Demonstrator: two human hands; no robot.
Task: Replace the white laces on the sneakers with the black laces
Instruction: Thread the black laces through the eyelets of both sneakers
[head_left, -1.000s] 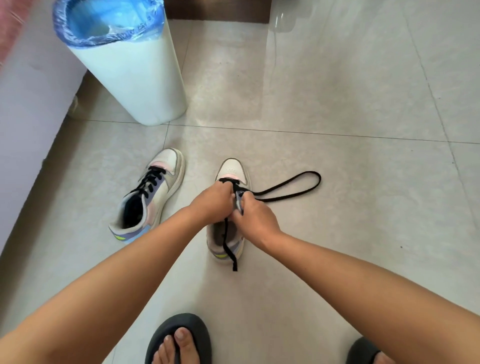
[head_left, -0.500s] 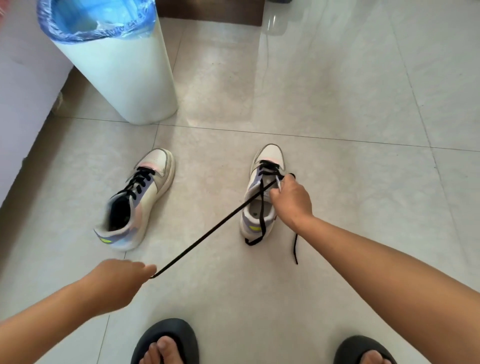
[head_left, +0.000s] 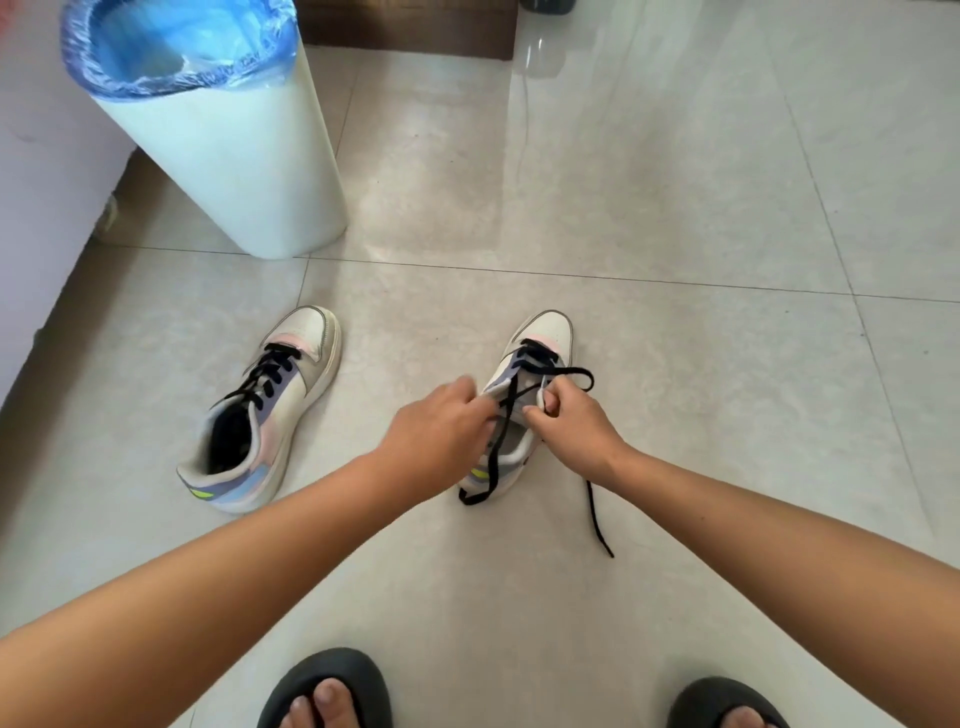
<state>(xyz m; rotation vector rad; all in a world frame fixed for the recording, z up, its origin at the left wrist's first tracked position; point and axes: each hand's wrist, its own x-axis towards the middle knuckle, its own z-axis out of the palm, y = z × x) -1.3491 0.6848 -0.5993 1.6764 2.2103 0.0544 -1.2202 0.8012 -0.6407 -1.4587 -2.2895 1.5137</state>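
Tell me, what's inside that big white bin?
The white bin holds a blue plastic liner folded over its rim. Only the liner shows; the bottom is out of view.

The floor (head_left: 675, 208) is of pale stone-like tiles, smooth and glossy, with a bright reflection at 12 o'clock. The two sneakers (head_left: 270, 410) (head_left: 540, 343) look like matt leather-like panels with smooth white toe caps, and their black laces (head_left: 493, 467) are flat woven cloth. At 10 o'clock the white bin (head_left: 234, 166) seems smooth plastic with a thin, crinkled, shiny blue plastic bag (head_left: 176, 47), and at 6 o'clock the dark slippers (head_left: 337, 680) look like matt rubber.
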